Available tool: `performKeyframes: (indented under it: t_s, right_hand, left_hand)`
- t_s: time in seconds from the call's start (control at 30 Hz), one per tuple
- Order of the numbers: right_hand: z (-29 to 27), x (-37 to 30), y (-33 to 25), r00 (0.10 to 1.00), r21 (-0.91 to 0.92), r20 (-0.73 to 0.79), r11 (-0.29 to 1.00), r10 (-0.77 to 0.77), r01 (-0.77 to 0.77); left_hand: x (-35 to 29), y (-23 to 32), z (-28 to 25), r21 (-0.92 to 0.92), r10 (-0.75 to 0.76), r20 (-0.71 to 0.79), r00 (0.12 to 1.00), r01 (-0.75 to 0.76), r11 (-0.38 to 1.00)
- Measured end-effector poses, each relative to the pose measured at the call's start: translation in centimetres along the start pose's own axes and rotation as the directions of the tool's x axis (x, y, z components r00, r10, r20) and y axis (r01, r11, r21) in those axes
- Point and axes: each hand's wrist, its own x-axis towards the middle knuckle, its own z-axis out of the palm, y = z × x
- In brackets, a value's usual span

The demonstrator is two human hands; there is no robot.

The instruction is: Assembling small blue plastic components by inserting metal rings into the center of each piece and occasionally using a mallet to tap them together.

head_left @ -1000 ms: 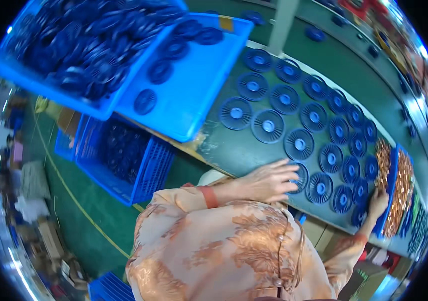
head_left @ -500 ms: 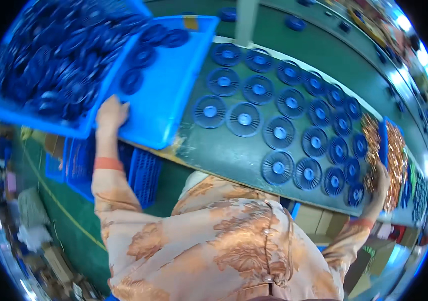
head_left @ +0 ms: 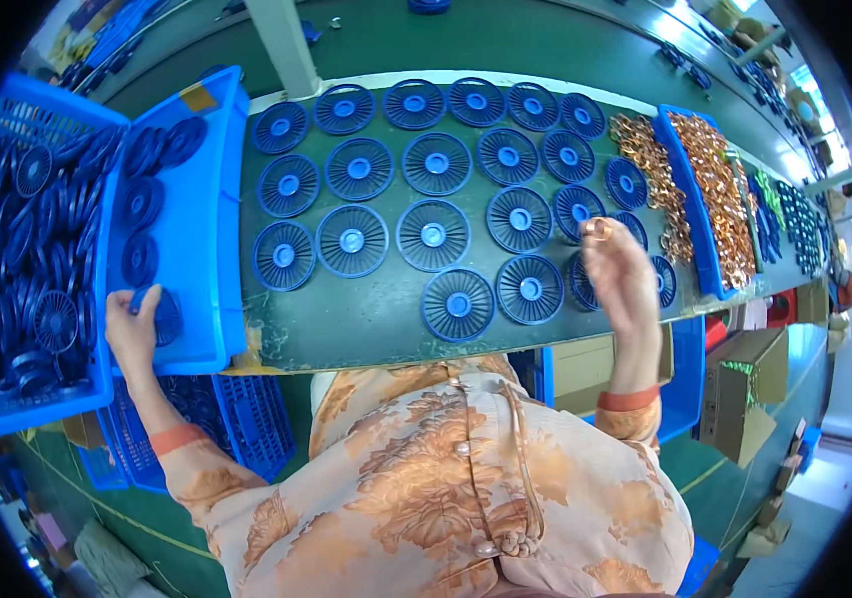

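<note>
My left hand (head_left: 134, 329) grips the near edge of a round blue fan grille (head_left: 169, 319) at the near end of a shallow blue tray (head_left: 208, 299). Above the worktable at the right, my right hand (head_left: 623, 279) is closed with a small copper-coloured ring (head_left: 600, 232) at its fingertips. More blue fan grilles (head_left: 433, 234) with spokes and round hubs lie flat in rows across the green table (head_left: 346, 317). The hand and wrist partly cover grilles at the right end of the rows. A loose heap of copper-coloured rings (head_left: 650, 169) lies just beyond them.
A deep blue crate (head_left: 32, 411) full of grilles stands at the far left. On the right, a blue bin (head_left: 687, 199) borders more copper-coloured pieces (head_left: 710, 189). A post (head_left: 283, 45) rises behind the table. Cardboard boxes (head_left: 735, 394) stand below at the right.
The view has swung to the right. My right hand has left the copper heap and come back over the grilles with a ring. My left hand now grips a grille in the tray.
</note>
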Motion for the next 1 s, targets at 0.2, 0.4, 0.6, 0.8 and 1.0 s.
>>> performKeyframes:
  t_s: [0.2,0.4,0.6,0.8,1.0]
  right_hand:
    - [5.4,-1.4,5.2,0.964,-0.001,0.238,0.993,0.118,-0.121]
    - [8.9,-2.3,7.4,0.931,-0.244,0.331,0.967,0.151,-0.07]
    - [10.3,-2.9,7.5,0.961,-0.309,0.249,0.95,0.12,-0.038]
    - [11.8,-3.6,7.5,0.926,-0.312,0.367,0.949,0.089,0.032]
    - [14.7,-3.1,7.9,0.755,-0.617,0.62,0.463,-0.212,0.637]
  left_hand:
    - [-5.1,11.0,-3.3,-0.8,-0.094,0.023,0.995,0.075,0.595]
    - [-13.9,20.7,1.5,-0.851,0.2,0.511,0.836,0.46,0.251]
    - [-17.2,25.6,4.8,-0.777,0.305,0.586,0.751,0.627,-0.052]
    - [-17.0,26.0,4.7,-0.659,0.328,0.673,0.663,0.739,-0.141]
    - [-17.5,25.6,5.1,-0.674,0.328,0.657,0.679,0.724,-0.149]
